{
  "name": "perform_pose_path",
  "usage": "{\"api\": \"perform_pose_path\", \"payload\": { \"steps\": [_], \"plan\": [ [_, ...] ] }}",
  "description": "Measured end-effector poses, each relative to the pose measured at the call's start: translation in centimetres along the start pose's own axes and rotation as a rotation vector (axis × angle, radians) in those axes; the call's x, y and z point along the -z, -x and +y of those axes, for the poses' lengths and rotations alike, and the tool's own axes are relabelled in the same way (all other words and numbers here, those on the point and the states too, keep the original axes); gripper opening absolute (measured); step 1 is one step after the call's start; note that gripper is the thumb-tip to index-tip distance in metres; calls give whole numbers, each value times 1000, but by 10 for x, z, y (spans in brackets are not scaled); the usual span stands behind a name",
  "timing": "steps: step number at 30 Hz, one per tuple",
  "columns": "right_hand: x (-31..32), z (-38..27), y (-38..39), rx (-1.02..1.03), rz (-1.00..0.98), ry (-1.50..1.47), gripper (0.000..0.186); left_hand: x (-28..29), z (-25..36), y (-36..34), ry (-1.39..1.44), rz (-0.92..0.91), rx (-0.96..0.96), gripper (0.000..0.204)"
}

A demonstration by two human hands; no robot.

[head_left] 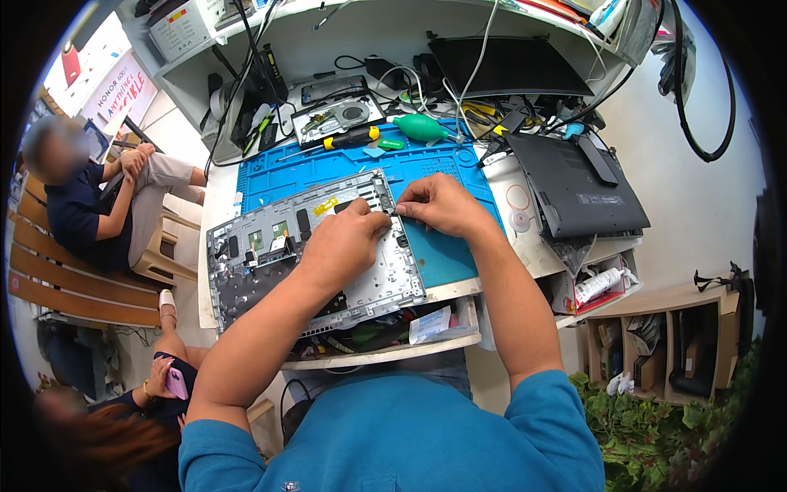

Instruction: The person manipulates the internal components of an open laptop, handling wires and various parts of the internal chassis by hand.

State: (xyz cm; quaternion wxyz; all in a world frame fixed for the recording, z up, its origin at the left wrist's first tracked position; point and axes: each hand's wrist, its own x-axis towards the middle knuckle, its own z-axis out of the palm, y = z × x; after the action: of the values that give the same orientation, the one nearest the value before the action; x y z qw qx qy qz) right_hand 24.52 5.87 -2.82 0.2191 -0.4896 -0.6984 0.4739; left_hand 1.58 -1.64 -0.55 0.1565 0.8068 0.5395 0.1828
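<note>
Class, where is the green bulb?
Head view, upper middle: the green bulb lies at the blue mat's far edge, right of the black-yellow screwdriver.

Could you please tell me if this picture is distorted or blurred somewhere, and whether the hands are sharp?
In the head view, the wooden bench curves near the black rim; in the same head view, the left hand, right hand and laptop chassis look fairly sharp; also in the head view, the upper-left person's head is blurred.

Large lettering, dark and pink, on a pale sign [123, 92] — small print, unreadable, on a white box [178, 37]
</note>
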Motion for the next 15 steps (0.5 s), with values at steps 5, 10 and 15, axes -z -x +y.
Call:
{"api": "perform_pose_path", "payload": {
  "steps": [5, 10, 15],
  "plan": [
    [1, 0, 0, 0, -3, -6, 20, -1, -3, 0, -50, -25, -60, 18],
    [3, 0, -3, -18, -37, -39, 19, 5, -2, -9, -1, -65, -42, 19],
    [4, 1, -4, -17, -42, -60, 19, 9, -2, -14, 39, -64, -21, 19]
  ]
}}
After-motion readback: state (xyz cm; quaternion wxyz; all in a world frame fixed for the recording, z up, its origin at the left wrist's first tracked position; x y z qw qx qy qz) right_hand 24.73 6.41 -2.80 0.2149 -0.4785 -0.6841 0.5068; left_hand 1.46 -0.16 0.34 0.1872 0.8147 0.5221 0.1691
